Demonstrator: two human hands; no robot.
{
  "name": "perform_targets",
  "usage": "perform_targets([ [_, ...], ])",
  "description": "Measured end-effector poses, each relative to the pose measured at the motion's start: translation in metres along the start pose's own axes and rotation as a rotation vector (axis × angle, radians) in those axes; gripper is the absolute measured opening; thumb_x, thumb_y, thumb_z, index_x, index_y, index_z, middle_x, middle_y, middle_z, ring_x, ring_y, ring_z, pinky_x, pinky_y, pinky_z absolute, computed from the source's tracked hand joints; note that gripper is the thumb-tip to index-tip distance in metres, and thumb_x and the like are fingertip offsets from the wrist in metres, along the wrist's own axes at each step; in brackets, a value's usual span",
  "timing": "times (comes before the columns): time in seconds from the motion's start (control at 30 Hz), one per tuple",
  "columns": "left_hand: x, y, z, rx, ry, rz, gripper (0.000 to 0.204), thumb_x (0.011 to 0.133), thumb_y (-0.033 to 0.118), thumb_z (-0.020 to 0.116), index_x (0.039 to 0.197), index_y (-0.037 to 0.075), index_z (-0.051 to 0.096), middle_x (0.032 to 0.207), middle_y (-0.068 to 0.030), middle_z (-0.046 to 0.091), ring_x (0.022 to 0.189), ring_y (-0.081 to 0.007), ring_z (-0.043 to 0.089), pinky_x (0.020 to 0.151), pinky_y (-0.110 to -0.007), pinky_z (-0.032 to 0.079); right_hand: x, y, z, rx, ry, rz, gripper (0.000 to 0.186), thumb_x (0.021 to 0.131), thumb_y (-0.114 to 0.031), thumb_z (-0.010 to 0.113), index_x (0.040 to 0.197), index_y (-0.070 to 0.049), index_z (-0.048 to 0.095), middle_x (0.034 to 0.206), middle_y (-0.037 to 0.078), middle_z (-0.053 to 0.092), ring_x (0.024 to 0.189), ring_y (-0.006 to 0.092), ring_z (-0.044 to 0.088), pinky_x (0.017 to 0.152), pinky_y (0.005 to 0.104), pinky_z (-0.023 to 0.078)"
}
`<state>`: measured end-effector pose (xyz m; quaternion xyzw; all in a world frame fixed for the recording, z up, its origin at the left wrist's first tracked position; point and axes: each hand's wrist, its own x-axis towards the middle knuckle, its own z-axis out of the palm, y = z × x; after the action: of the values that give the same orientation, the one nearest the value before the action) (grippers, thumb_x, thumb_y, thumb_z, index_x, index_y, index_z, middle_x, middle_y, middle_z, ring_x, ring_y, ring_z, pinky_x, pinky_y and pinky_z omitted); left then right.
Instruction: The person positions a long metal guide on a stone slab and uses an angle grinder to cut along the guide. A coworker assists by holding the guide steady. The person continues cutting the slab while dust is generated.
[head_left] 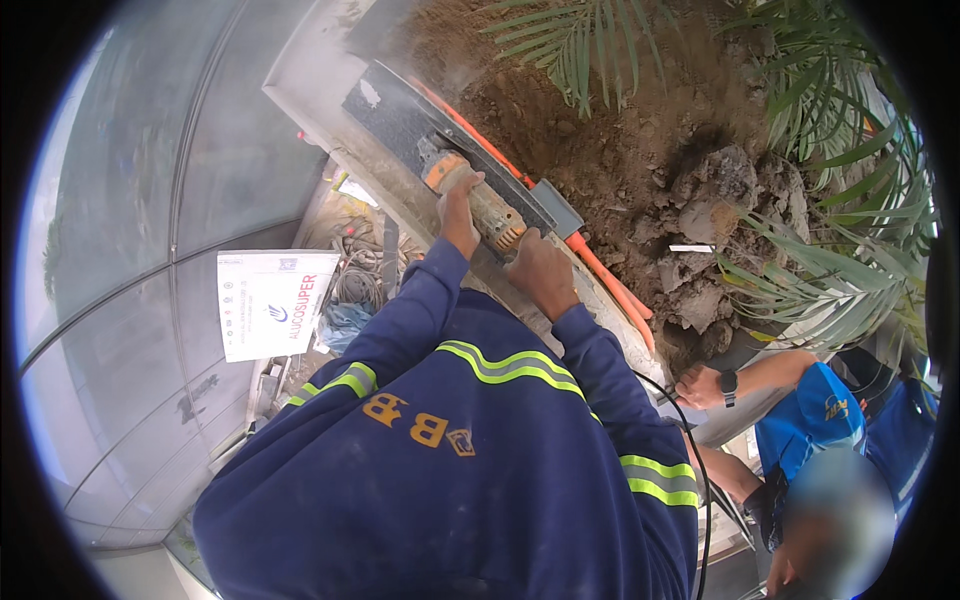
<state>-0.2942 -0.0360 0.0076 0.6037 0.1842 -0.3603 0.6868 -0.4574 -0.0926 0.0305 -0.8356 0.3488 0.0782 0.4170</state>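
An angle grinder (488, 210) with a worn orange-and-tan body lies between both my hands, closed on it. My left hand (460, 215) wraps round its body behind the head, while my right hand (541, 270) grips the rear end. The grinder's head points away to the upper left, over a dark stone slab (385, 112). Whether the disc touches the slab cannot be made out. The slab lies along a pale concrete ledge (375, 178), with light dust over it.
Orange conduit (612, 280) and a grey box (558, 207) border the slab beside soil (560, 110) and palm fronds (830, 270). Left are glass panels (120, 200), a white printed sheet (262, 310) and coiled rope (362, 268). A co-worker's hand (703, 387) rests near a black cable (703, 480).
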Motion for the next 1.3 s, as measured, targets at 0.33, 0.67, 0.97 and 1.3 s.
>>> perform_targets([
  [0.33, 0.019, -0.002, -0.009, -0.006, -0.018, 0.033, 0.018, 0.083, 0.02, 0.076, 0.093, 0.009, 0.067, 0.088, -0.0038, 0.06, 0.077, -0.0203, 0.064, 0.071, -0.038, 0.054, 0.012, 0.003, 0.01, 0.009, 0.034, -0.04, 0.028, 0.08, -0.017, 0.067, 0.092, 0.006, 0.059, 0.076, 0.027, 0.07, 0.074, 0.0423, 0.072, 0.066, 0.0491, 0.058],
  [0.67, 0.001, -0.007, 0.001, -0.028, 0.017, -0.024, 0.02, 0.082, 0.021, 0.076, 0.094, 0.007, 0.067, 0.089, -0.0036, 0.061, 0.079, -0.0202, 0.064, 0.072, -0.038, 0.054, -0.002, 0.008, 0.004, -0.013, 0.036, -0.048, 0.027, 0.08, -0.017, 0.067, 0.092, 0.006, 0.059, 0.074, 0.027, 0.07, 0.071, 0.0421, 0.072, 0.066, 0.05, 0.058],
  [0.97, -0.001, -0.012, -0.001, 0.062, -0.053, 0.185, 0.018, 0.081, 0.021, 0.078, 0.09, 0.009, 0.068, 0.089, -0.0035, 0.062, 0.076, -0.0194, 0.063, 0.072, -0.037, 0.053, 0.001, 0.008, 0.006, -0.015, 0.022, -0.023, 0.029, 0.081, -0.019, 0.067, 0.092, 0.006, 0.06, 0.076, 0.027, 0.07, 0.072, 0.0426, 0.072, 0.066, 0.0502, 0.058],
  [1.3, 0.008, -0.008, 0.002, -0.01, 0.043, -0.02, 0.022, 0.081, 0.017, 0.077, 0.097, 0.008, 0.065, 0.087, -0.0054, 0.061, 0.075, -0.0222, 0.064, 0.069, -0.039, 0.055, 0.002, 0.013, 0.009, 0.009, 0.038, -0.048, 0.027, 0.081, -0.017, 0.065, 0.092, 0.007, 0.06, 0.078, 0.028, 0.07, 0.073, 0.043, 0.072, 0.067, 0.0503, 0.058],
])
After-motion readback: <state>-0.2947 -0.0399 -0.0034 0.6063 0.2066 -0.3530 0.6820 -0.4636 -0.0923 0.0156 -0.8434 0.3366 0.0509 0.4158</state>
